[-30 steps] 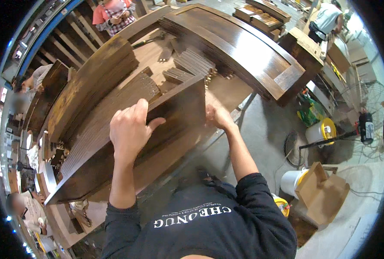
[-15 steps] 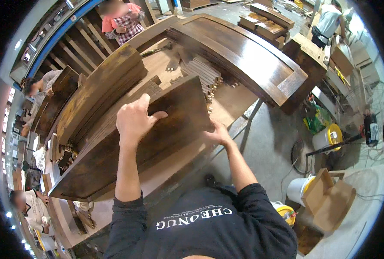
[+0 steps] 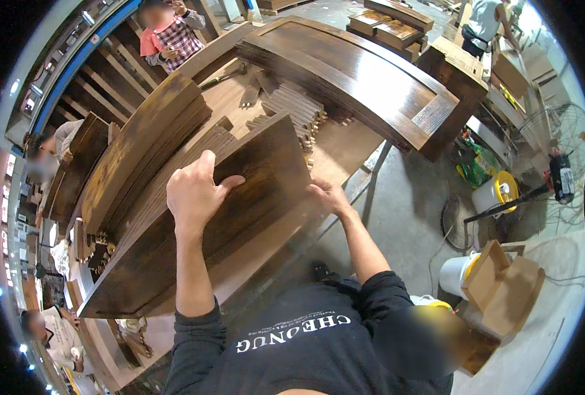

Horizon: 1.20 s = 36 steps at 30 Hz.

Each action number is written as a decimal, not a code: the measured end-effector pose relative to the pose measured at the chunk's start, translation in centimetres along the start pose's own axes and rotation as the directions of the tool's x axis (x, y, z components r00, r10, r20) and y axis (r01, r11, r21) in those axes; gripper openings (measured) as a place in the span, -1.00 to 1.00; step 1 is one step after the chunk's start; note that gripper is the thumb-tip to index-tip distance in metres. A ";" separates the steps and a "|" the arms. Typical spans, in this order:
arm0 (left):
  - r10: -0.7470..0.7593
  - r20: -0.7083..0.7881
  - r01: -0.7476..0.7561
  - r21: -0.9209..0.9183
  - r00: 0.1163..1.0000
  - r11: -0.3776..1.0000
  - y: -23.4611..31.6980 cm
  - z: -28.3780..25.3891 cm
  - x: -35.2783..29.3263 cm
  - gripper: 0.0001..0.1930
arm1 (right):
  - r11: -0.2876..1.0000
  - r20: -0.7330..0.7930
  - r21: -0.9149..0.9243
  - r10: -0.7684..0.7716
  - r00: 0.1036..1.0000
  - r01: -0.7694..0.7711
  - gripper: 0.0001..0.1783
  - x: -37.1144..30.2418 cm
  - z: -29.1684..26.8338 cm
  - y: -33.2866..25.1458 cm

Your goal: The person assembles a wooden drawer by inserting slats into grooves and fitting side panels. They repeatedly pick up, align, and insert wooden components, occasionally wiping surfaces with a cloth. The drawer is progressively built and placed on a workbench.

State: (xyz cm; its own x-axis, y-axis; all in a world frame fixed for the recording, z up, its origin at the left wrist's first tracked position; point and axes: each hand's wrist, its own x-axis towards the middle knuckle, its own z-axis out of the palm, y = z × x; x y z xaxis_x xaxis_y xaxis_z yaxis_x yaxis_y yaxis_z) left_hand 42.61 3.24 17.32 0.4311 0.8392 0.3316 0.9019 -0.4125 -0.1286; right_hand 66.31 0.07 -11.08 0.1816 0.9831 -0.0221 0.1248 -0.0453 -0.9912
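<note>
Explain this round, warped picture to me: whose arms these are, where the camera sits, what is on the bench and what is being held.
The camera is worn on a person's head and looks down, so the two forearms rising from the bottom edge are the wearer's own. Its fisheye lens bends straight edges near the rim.

The left hand lies on top of a long dark stained wooden panel, fingers over its far edge. The right hand grips the panel's right end. The panel lies across a workbench.

On the bench behind it are a stack of similar dark boards, a pile of short wooden slats and a large framed dark panel. On the floor to the right sit a white bucket and an open cardboard box. Other people stand around the edges.
</note>
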 end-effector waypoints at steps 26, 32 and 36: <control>0.083 -0.161 -0.089 -0.032 0.984 0.996 1.2 0.0 -0.8 -0.34 | 0.436 0.178 -0.810 -0.455 0.873 0.392 -0.69 1.1 -6.8 0.4; 0.039 -0.125 -0.044 -0.041 0.991 0.998 0.7 0.1 -0.9 -0.35 | 0.858 -0.162 -0.493 -0.255 0.953 0.145 -0.79 1.6 -6.2 -3.4; 0.040 -0.139 -0.045 -0.031 0.989 0.998 0.4 0.0 -0.7 -0.37 | 0.896 -0.213 -0.441 -0.154 0.965 0.046 -0.70 0.4 -4.4 -4.4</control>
State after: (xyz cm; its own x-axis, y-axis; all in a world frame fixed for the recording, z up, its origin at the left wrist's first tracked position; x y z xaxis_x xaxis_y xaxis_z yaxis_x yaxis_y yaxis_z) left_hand 42.68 2.44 17.02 0.4588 0.7645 0.4528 0.8802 -0.4607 -0.1140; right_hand 70.18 -0.08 -6.17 0.3638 0.9177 0.1594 0.5503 -0.0737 -0.8317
